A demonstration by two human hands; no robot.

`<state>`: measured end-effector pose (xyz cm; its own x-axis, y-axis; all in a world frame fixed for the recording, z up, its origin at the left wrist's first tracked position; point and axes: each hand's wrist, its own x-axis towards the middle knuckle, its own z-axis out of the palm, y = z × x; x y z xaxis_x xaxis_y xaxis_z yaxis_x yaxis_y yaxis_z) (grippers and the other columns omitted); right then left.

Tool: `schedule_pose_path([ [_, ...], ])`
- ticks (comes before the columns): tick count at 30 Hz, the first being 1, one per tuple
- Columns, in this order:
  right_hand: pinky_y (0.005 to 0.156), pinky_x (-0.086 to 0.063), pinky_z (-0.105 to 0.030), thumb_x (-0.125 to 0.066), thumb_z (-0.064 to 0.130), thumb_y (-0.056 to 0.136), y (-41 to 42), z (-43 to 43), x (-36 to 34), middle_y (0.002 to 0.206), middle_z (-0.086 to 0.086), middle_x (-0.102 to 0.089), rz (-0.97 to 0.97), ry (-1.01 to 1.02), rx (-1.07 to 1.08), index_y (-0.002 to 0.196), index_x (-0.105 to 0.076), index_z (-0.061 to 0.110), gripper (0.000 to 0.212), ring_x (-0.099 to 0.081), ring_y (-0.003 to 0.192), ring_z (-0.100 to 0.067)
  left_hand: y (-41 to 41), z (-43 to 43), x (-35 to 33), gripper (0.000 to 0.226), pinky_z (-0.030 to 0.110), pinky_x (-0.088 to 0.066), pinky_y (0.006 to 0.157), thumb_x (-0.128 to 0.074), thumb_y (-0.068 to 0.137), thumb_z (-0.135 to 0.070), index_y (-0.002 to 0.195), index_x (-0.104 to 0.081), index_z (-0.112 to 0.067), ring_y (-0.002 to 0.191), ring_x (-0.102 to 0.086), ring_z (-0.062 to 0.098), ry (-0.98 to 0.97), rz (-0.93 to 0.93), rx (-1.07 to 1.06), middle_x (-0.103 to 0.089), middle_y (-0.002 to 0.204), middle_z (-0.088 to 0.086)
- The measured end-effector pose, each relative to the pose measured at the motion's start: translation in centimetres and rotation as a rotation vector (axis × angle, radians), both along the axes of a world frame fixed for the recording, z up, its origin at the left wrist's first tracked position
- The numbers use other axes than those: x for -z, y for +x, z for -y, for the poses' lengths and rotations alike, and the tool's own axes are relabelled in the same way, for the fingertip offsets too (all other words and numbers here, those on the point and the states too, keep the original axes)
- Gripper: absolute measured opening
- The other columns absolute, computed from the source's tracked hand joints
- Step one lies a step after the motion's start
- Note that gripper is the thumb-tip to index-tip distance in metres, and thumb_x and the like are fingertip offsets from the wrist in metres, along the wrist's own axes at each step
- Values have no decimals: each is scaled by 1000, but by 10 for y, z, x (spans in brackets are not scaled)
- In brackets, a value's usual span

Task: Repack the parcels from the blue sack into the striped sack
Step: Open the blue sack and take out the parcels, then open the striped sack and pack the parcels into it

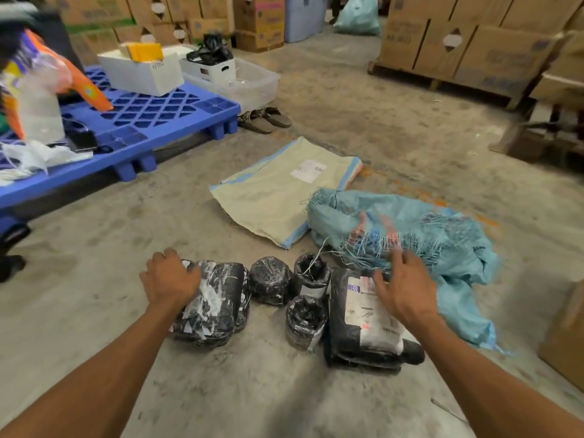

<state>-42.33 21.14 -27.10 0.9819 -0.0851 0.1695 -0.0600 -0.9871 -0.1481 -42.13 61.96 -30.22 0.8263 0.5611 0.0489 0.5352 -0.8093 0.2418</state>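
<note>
Several black-wrapped parcels lie on the concrete floor in front of me. My left hand (170, 278) grips the top edge of a large taped black parcel (211, 306) on the left. My right hand (401, 289) hovers with spread fingers over a flat black parcel with a white label (363, 324) on the right. Between them sit three small round black parcels (270, 279) (311, 273) (305, 322). The crumpled blue sack (420, 235), frayed at its mouth, lies just beyond my right hand. The beige striped sack (281, 191) with blue edge stripes lies flat further back.
A blue plastic pallet (151, 115) with white boxes and bags stands at the left. A pair of sandals (264, 118) sits beside it. Stacked cardboard boxes on a wooden pallet (467, 49) fill the back right, and another carton (565, 336) stands at the right edge.
</note>
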Motion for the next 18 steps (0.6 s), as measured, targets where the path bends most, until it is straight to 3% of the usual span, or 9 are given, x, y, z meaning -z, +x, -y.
schedule_pose_path([
  [4,78,-53,-39,-54,28,94,79,-54,-41,118,-6,-58,38,4,-280,126,-53,16,34,-54,111,-26,69,6,-52,53,42,-44,96,-66,83,-39,128,-54,-13,114,-55,31,-14,1,281,-59,124,13],
  [7,84,-52,-40,-56,23,91,133,-106,-55,122,-6,-60,-12,77,-397,130,-54,17,40,-56,115,-30,121,10,-78,40,38,-49,86,-67,83,-36,116,-60,-15,106,-59,30,-206,-87,353,-64,115,10],
  [10,90,-50,-39,-58,27,92,175,-157,-33,125,-7,-60,-120,101,-487,134,-52,17,44,-54,119,-28,169,11,-61,32,34,-46,74,-64,83,-35,101,-66,-8,100,-62,29,-298,-191,308,-67,110,14],
  [13,97,-46,-37,-63,32,90,210,-198,13,132,-11,-56,-303,58,-519,138,-49,13,53,-51,124,-29,213,4,-15,45,29,-44,74,-61,83,-39,115,-64,-8,99,-59,27,-392,-247,224,-65,121,13],
  [16,98,-45,-41,-69,43,86,235,-223,62,132,-16,-51,-436,-37,-471,136,-44,9,66,-51,124,-35,243,0,26,55,36,-49,92,-62,89,-37,135,-51,-9,119,-56,35,-573,-241,91,-54,138,15],
  [18,103,-43,-47,-72,52,80,256,-234,97,141,-19,-42,-521,-117,-384,145,-33,7,88,-42,132,-42,266,-4,56,63,39,-54,81,-66,87,-44,137,-49,-9,120,-57,40,-812,-210,-52,-55,137,17],
])
